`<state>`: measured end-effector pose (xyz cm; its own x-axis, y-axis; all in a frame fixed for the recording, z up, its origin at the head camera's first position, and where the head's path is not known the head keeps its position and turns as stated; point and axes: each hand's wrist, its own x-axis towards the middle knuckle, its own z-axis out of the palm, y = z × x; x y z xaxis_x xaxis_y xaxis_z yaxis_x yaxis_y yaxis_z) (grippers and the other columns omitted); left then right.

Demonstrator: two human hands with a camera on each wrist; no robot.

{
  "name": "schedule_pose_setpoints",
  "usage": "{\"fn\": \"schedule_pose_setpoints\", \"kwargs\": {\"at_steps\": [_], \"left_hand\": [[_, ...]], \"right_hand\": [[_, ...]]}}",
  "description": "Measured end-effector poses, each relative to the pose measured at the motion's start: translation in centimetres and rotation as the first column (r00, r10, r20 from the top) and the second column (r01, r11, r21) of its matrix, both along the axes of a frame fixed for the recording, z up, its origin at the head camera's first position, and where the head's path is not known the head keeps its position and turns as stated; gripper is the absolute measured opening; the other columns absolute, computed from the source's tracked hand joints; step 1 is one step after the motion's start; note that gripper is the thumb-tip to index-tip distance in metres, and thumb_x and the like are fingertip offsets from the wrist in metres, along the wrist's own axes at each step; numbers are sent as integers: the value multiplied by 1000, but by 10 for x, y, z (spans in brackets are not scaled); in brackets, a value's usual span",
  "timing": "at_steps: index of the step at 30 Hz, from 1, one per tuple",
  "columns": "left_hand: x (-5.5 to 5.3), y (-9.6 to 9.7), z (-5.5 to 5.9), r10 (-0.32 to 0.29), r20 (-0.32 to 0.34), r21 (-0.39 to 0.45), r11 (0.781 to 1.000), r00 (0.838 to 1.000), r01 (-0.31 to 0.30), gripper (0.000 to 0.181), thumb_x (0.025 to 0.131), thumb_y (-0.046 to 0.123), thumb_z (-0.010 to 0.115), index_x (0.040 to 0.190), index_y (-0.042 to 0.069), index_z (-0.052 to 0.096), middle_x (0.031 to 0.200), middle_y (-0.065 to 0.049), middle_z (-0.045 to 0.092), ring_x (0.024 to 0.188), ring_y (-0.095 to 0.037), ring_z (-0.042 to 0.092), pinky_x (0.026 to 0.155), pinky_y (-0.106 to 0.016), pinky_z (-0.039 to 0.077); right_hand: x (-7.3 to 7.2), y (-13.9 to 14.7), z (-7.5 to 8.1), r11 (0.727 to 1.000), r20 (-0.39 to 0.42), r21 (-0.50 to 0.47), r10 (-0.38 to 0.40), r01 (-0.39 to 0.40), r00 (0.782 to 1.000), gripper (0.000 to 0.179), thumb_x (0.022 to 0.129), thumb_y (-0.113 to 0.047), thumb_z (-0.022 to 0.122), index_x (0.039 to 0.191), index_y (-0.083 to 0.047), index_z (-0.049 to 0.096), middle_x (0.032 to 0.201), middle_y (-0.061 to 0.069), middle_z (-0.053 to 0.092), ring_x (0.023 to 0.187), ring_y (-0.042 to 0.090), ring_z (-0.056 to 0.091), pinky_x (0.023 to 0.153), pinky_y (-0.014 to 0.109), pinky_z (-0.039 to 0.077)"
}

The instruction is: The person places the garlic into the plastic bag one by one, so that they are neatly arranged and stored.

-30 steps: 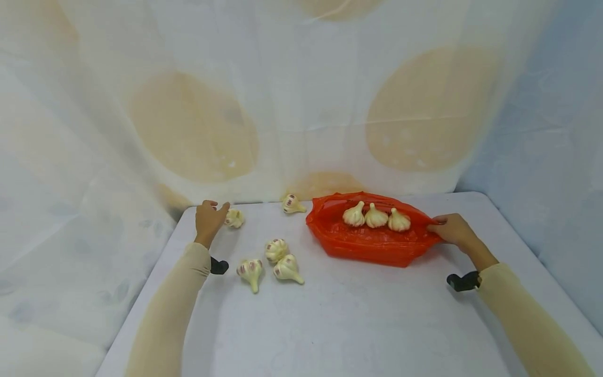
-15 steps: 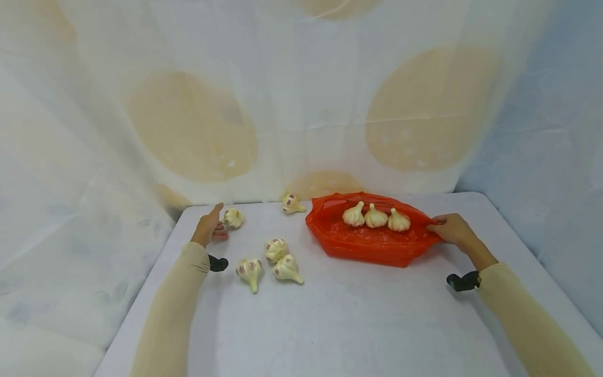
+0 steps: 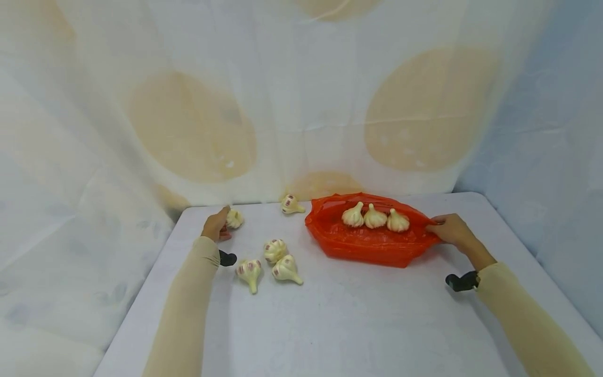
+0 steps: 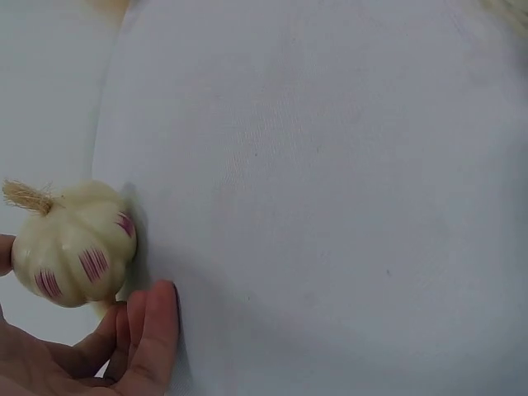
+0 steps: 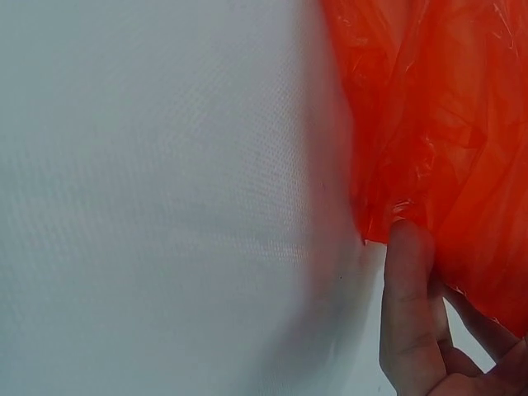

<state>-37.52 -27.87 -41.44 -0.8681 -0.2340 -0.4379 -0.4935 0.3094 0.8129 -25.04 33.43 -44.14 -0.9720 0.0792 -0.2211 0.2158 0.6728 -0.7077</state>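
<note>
Left hand (image 3: 215,224) closer, seemingly pinching garlic (image 4: 73,243), one digit (image 4: 5,255) cropped; right hand (image 3: 454,229) pinches bag (image 3: 367,251).

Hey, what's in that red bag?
Three garlic bulbs show side by side in the red bag. Their undersides, and anything beneath them or behind its front folds, are hidden, so I can't tell what's there.

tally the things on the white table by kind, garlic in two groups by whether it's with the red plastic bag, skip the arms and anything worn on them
Crumpled red plastic bag: 1
Round, pale garlic bulbs on or in the bag: 3
Round, pale, purple-marked garlic bulbs outside it: 5
Total: 9
</note>
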Motion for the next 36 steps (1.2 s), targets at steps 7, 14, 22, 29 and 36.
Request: {"fn": "schedule_pose_setpoints", "kwargs": {"at_steps": [7,14,22,29,36], "left_hand": [[0,-2,-3,-27,-27,-23,999,999,26,55,95,51,45,111,-1,45,102,-13,45,83,-26,61,86,-39,54],[0,-4,-5,23,-30,135,991,999,-19,58,96,42,58,128,-4,41,102,-10,49,93,-23,60,95,-38,49],[3,-7,-1,-4,-9,266,964,1000,6,69,93,27,67,143,-7,32,112,-15,53,99,-25,61,102,-40,44],[3,-5,-12,-116,-235,65,989,965,135,63,91,30,71,135,-9,48,130,-19,54,116,-25,54,101,-37,44],[3,-15,-20,-296,-371,-123,955,880,270,59,86,27,76,134,0,54,133,-20,53,121,-31,50,100,-42,42]], "right_hand": [[-1,0,0,1000,8,3,-5,5,1000,53,97,-20,54,132,18,45,116,31,57,89,31,57,72,30,53],[1,0,-1,1000,4,1,-11,11,1000,52,97,-20,54,131,18,46,116,31,58,89,32,57,73,31,54],[0,2,-7,1000,9,-18,-3,4,1000,52,96,-20,55,130,18,47,113,29,59,87,29,57,70,29,53],[2,0,-5,1000,16,-22,-3,3,1000,51,97,-20,55,130,18,47,113,29,59,89,31,57,72,31,53],[2,-1,-1,1000,-6,-10,5,-5,1000,51,97,-19,55,130,19,47,114,30,59,88,31,57,72,31,53]]}}
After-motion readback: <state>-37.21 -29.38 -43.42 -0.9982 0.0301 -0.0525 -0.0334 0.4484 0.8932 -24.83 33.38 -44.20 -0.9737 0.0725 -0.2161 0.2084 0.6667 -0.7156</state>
